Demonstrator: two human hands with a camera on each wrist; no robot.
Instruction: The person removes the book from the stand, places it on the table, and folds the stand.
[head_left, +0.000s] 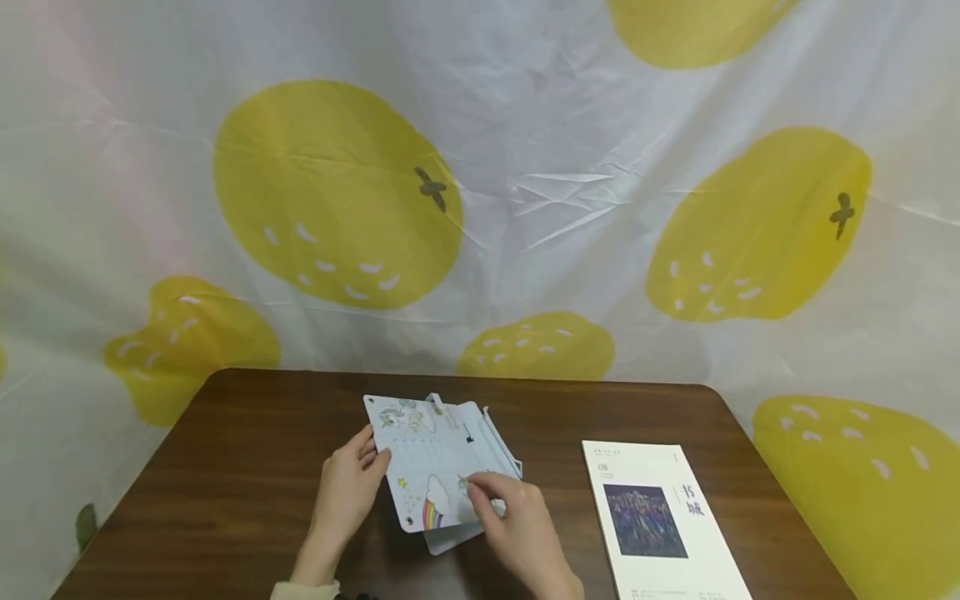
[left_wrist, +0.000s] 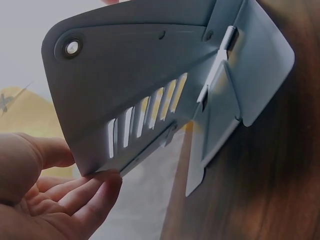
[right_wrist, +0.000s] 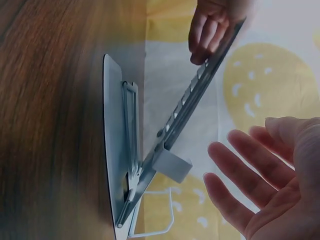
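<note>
A pale metal book stand (head_left: 416, 467), printed with unicorns, a rainbow and a cloud, leans up from the table. My left hand (head_left: 348, 479) grips its left edge, thumb on one face and fingers on the other. Slots run through its back panel (left_wrist: 115, 65) in the left wrist view. Behind it, a folding support leg (right_wrist: 131, 125) joins the base plate (right_wrist: 109, 130). My right hand (head_left: 517, 521) hovers before the panel's lower right; its loosely bent fingers (right_wrist: 245, 155) are apart from the stand in the right wrist view.
A white-covered book (head_left: 705, 550) with a dark picture lies on the right of the brown wooden table (head_left: 247, 467). A wire arm (right_wrist: 172, 212) juts from the stand's lower edge. Behind the table hangs a white curtain (head_left: 540, 250) with yellow fruit.
</note>
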